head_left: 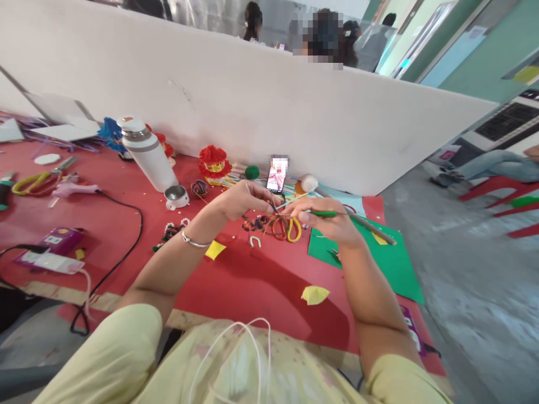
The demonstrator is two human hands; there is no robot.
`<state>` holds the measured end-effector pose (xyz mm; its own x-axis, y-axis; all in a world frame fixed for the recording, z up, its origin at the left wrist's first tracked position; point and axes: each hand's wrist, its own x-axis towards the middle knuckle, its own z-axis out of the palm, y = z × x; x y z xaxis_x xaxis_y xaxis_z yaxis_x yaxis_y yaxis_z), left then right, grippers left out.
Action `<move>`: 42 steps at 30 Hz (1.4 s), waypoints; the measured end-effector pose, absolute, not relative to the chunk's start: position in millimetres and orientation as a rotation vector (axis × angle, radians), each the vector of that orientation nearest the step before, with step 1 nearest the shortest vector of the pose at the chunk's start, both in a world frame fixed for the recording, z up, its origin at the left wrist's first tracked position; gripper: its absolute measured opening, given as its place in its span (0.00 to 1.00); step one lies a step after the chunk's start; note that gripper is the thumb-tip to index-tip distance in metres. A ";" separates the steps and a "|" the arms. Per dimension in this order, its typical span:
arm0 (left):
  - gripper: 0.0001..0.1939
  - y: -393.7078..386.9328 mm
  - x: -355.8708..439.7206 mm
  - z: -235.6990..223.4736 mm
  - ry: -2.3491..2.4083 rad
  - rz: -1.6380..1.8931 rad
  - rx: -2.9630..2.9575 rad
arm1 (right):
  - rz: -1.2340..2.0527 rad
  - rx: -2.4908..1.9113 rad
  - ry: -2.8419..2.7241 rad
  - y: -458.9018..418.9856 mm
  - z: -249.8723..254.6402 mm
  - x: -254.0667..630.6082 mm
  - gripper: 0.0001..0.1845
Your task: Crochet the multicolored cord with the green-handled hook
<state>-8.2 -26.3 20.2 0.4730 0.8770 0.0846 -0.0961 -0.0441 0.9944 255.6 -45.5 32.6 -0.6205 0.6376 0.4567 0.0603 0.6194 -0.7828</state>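
Over the red table, my left hand (pixel 248 201) is closed in a pinch on dark multicoloured yarn (pixel 274 209). Close by on the right, my right hand (pixel 326 224) grips a crochet hook (pixel 323 214) with a green handle, its thin tip pointing left toward the yarn. The exact stitch between the fingers is too small to make out. Just below the hands lie scissors (pixel 293 230) with yellow and red handles and a dark multicoloured crocheted strip (pixel 254 224). A small white U-shaped piece (pixel 255 242) rests nearer to me.
A white flask (pixel 147 154) and its cup (pixel 176 197) stand left, near a yarn ball (pixel 199 189). A lit phone (pixel 277 177) leans against the white partition (pixel 252 95). Green sheets (pixel 396 258) lie right. Far left are a glue gun (pixel 76 189), its cable and more scissors (pixel 36 183).
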 end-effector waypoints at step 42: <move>0.20 -70.3 -3.4 27.0 0.699 1.144 1.042 | 0.175 -0.496 -1.845 -88.3 1.0 217.4 0.13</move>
